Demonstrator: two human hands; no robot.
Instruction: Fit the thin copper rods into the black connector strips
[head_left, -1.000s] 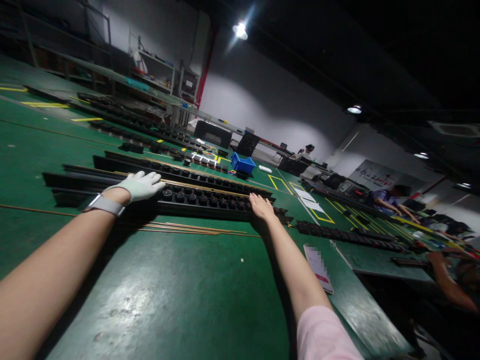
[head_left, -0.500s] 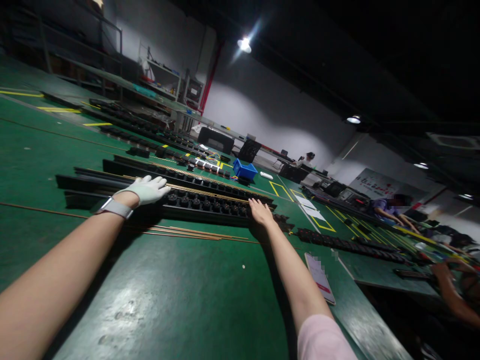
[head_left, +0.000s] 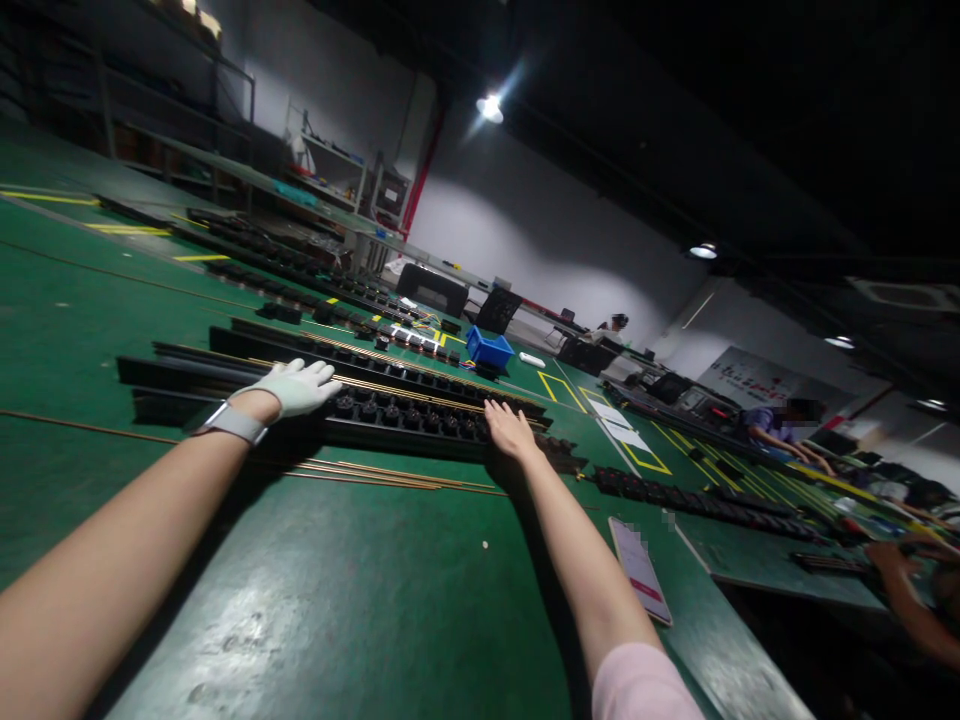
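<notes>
Long black rails (head_left: 375, 437) lie side by side on a green table, with rows of round black parts (head_left: 390, 410) set along them. My left hand (head_left: 296, 388), in a pale glove, rests on the rails with its fingers spread. Bare and with fingers stretched out, my right hand (head_left: 510, 428) lies on the rails farther right. Thin copper-coloured rods (head_left: 420, 395) run along the top of the rails between my hands. More loose rods (head_left: 375, 474) lie on the table on the near side. Whatever is under my palms is hidden.
Beyond the rails stand a blue bin (head_left: 489, 348) and rows of black parts (head_left: 300, 300). A phone (head_left: 640, 570) lies right of my right arm. White papers (head_left: 615, 425) lie farther back. A co-worker's arm (head_left: 907, 600) shows at the right edge; another person (head_left: 780, 425) sits beyond.
My right hand has shifted slightly left along the rails. My left hand stays in about the same place, and the view has tilted a little.
</notes>
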